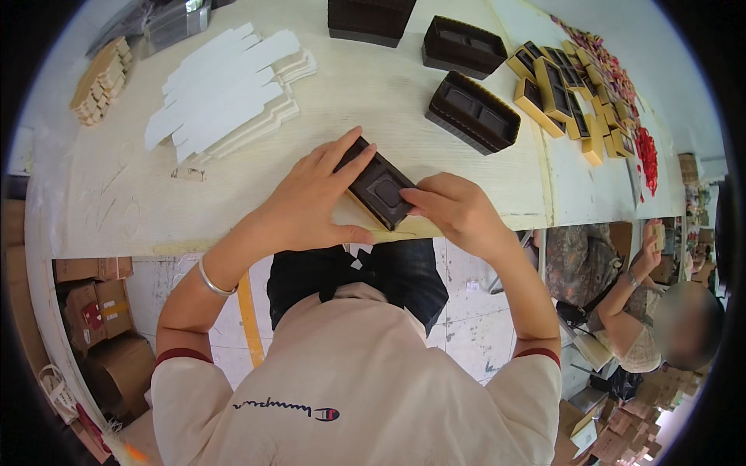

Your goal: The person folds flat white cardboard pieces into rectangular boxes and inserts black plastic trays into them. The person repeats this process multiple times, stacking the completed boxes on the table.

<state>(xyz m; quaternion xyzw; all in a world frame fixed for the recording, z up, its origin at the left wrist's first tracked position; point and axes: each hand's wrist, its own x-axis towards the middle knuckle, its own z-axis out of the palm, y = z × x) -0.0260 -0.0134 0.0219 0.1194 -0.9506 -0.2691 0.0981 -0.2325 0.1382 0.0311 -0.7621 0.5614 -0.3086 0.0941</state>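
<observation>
On the table near its front edge lies a slim gold box with a dark brown moulded plastic tray (382,189) in it, tilted diagonally. My left hand (311,194) grips its left side, with fingers laid over the far end and the thumb stretched toward the near end. My right hand (458,208) is closed at the box's right side, its thumb and forefinger pressing on the tray's edge. The fingertips beneath are hidden. Beyond my right hand stand stacks of the same brown trays (472,113), (464,48) and another dark stack (371,19).
White flat card blanks (221,89) lie piled at the left, near stacked tan pieces (101,81). Gold boxes with dark trays (553,89) crowd the far right, beside red ribbon-like pieces (646,159). Another person (629,318) sits at the right; cardboard cartons (97,311) stand under the table.
</observation>
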